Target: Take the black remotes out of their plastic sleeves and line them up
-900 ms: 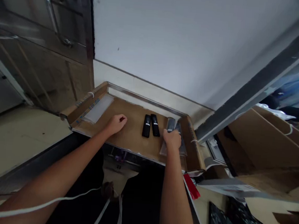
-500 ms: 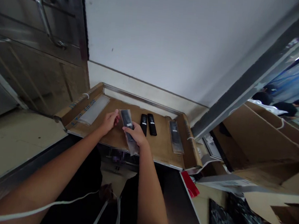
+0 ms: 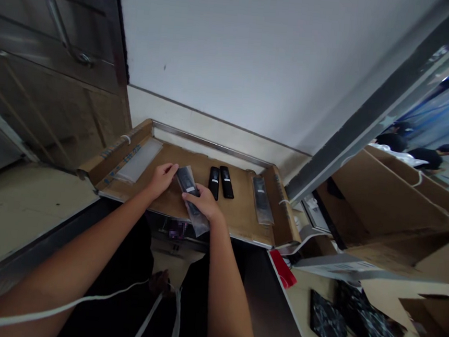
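My right hand point(image 3: 204, 202) is shut across a black remote control in a clear plastic bag point(image 3: 190, 199), which lies tilted over the cardboard tray point(image 3: 239, 219). My left hand point(image 3: 162, 180) is next to it, fingertips at the bag's upper edge. Its grip on the bag is unclear. Two unbagged black remotes point(image 3: 220, 183) lie side by side just right of the bag. Farther right lies another bagged black remote point(image 3: 262, 200). A clear plastic sleeve point(image 3: 139, 160) rests at the tray's left end.
A white wall rises behind the tray, with a metal cabinet door and handle point(image 3: 53, 12) at upper left. A red tag point(image 3: 282, 269) and black marbled panels point(image 3: 329, 324) lie at lower right. Cardboard sheets point(image 3: 386, 203) stand at right, with people point(image 3: 432, 158) beyond.
My right hand has carried the bagged remote left from the tray's right side to the middle, beside my left hand. Another bagged remote now shows at right. The view has shifted slightly.
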`<state>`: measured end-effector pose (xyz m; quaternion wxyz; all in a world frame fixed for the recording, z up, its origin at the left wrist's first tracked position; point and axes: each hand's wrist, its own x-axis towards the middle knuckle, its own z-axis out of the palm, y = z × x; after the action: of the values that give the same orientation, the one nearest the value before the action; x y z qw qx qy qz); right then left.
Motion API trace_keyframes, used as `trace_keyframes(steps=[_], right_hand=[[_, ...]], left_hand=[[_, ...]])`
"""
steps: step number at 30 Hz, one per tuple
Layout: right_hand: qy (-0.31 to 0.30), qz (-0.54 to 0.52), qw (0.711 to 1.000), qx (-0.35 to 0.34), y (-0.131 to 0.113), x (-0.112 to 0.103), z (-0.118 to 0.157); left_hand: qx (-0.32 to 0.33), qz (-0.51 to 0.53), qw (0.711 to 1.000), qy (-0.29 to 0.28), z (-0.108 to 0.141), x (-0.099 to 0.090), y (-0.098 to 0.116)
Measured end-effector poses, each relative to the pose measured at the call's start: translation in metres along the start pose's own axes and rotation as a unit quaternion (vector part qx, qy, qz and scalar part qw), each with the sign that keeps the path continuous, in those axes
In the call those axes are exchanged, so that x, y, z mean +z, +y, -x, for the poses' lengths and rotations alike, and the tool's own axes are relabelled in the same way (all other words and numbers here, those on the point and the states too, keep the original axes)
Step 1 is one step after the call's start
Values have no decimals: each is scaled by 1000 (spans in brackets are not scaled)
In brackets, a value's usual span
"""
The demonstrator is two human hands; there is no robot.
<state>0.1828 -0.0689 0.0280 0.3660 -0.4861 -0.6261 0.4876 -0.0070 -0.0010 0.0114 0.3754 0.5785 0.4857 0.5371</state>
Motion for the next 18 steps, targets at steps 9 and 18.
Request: trace_keyframes(steps=[9,18], right_hand=[[13,-28,999,-7,4,-1,-3],[25,-96,995,-8,2,0,-2]], left_hand=[[13,-62,998,5,-4,1,-5],[-33,-4,999,-6,-3,3,8]])
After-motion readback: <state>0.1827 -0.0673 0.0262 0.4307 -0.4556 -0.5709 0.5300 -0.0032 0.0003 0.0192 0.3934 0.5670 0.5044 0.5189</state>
